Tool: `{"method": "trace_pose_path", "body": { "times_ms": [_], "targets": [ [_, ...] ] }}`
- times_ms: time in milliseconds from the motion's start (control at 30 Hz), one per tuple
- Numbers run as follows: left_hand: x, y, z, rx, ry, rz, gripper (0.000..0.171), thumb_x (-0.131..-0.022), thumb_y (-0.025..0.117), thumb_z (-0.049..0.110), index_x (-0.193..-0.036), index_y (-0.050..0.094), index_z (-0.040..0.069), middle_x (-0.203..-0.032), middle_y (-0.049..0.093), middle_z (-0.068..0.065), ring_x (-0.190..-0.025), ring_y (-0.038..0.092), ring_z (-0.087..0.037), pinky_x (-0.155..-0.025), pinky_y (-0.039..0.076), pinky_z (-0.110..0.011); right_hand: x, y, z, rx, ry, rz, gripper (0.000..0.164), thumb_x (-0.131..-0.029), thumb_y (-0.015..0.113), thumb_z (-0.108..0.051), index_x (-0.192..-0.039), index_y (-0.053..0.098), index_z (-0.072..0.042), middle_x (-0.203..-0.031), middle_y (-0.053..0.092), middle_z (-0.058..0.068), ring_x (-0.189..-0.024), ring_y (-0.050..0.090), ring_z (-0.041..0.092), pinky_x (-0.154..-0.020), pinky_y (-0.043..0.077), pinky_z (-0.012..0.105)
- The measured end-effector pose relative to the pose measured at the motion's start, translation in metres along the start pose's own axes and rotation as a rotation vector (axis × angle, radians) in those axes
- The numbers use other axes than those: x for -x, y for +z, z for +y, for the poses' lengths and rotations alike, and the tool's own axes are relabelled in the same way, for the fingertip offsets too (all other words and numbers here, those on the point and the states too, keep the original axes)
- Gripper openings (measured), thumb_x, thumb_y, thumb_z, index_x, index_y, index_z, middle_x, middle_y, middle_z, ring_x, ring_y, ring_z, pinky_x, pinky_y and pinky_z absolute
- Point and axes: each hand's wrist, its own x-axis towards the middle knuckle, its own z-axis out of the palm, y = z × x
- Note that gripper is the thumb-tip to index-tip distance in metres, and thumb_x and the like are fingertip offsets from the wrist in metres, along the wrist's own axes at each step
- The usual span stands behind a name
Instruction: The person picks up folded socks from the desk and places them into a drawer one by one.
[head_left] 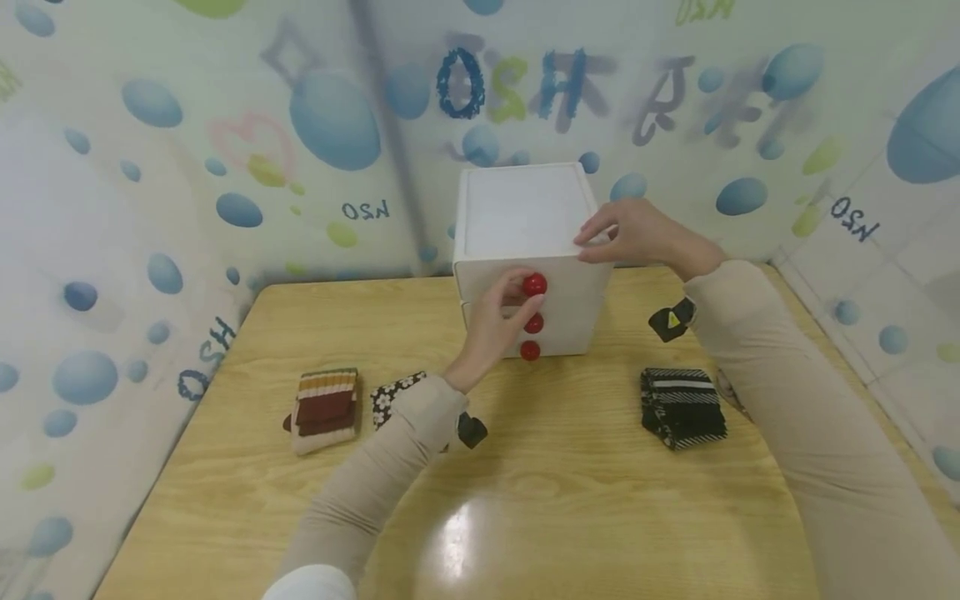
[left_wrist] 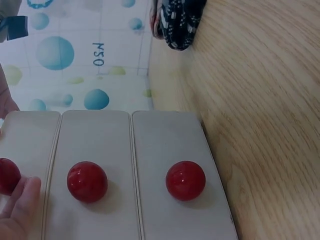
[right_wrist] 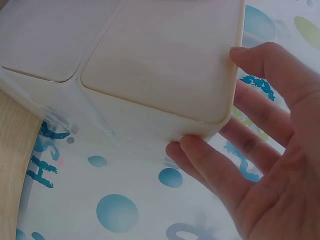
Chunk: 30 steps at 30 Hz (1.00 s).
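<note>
While hands (head_left: 491, 325) touch the white drawers (head_left: 566, 312), walls (head_left: 300, 237) read "H2O" (head_left: 366, 210).

Left hand (head_left: 491, 329) gripping top red knob (head_left: 535, 284); right hand (head_left: 641, 231) touching white box (head_left: 525, 212) on table (head_left: 585, 492).

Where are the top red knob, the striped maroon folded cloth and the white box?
Top red knob (head_left: 535, 284): head view, on its rounded front.
Striped maroon folded cloth (head_left: 326, 410): head view, on its maroon band.
White box (head_left: 525, 210): head view, on its flat top.
</note>
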Motion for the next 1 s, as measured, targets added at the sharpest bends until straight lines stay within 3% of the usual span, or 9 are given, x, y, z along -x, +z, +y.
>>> {"method": "trace_pose_path", "body": {
  "times_ms": [300,1000],
  "targets": [
    [0.0004,0.0012,-0.0018,-0.021,0.007,0.043,0.032,-0.085,0.060,0.021,-0.114,0.052,0.012,-0.090,0.060,-0.003,-0.082,0.057,-0.012,-0.076,0.048,-0.021,0.0011,0.0011,-0.0046,-0.009,0.013,-0.002,0.028,-0.079,0.065,-0.014,-0.101,0.065,0.002,-0.110,0.056,0.020,-0.099,0.052,0.036,-0.085,0.043,0.047],
    [0.0026,-0.0004,0.0000,-0.007,0.024,0.045,0.029,-0.084,0.062,0.018,-0.112,0.055,0.011,-0.088,0.061,-0.005,-0.079,0.059,-0.013,-0.073,0.049,-0.021,0.0025,0.0013,-0.0025,-0.034,0.048,-0.012,0.030,-0.080,0.065,-0.019,-0.104,0.064,0.000,-0.113,0.054,0.019,-0.101,0.050,0.037,-0.085,0.043,0.047]
  ]
}}
